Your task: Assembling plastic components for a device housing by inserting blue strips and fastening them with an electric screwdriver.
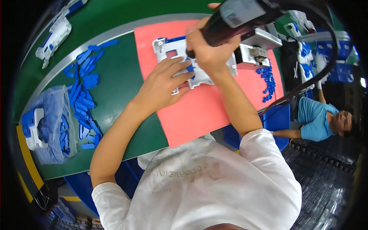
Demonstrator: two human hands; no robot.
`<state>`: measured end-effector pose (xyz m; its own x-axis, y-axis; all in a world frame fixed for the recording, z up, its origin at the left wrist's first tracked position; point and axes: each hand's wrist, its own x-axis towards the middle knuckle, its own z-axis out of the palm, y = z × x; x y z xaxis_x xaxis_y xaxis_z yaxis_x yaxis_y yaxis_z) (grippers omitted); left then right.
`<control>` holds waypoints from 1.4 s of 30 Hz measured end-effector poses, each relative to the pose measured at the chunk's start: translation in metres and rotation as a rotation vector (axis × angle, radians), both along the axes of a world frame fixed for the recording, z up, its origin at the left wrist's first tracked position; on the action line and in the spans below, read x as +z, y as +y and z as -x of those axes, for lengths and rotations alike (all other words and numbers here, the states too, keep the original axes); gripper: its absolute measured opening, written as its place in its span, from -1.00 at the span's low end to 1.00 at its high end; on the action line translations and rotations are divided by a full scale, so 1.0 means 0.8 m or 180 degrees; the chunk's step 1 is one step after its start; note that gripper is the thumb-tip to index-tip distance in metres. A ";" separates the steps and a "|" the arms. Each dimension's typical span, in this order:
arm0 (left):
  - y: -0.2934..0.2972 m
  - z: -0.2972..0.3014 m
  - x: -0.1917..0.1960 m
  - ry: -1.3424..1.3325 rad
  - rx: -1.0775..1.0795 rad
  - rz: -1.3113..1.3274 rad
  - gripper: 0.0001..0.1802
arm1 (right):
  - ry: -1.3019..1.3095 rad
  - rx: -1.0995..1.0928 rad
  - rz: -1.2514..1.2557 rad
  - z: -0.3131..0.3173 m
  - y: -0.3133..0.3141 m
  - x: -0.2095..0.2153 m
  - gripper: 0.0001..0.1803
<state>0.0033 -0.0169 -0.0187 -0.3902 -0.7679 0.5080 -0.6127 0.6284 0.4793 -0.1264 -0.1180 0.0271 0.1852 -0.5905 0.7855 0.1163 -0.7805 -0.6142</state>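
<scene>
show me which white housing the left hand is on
The white housing on the pink mat, under the left hand; the other white housings, at far left and right, lie off it.

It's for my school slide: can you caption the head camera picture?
Left hand on a white plastic frame, right hand gripping a black corded tool, over a pink mat.

The power tool (230, 25) is cut off by the picture's top edge. The left hand (164, 78) partly hides the white housing (180, 46). Blue pieces (269, 82) near the mat's (199, 113) right edge are too small to identify.
</scene>
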 end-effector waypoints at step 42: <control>0.002 -0.002 -0.007 -0.0024 0.0046 0.0003 -0.61 | -0.0179 0.0087 -0.0184 0.030 0.031 0.001 -0.33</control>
<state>0.0048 -0.0149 -0.0246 -0.3829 -0.7730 0.5058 -0.6253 0.6199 0.4741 -0.1503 -0.0930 0.0282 0.1585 -0.6305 0.7599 0.1727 -0.7401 -0.6500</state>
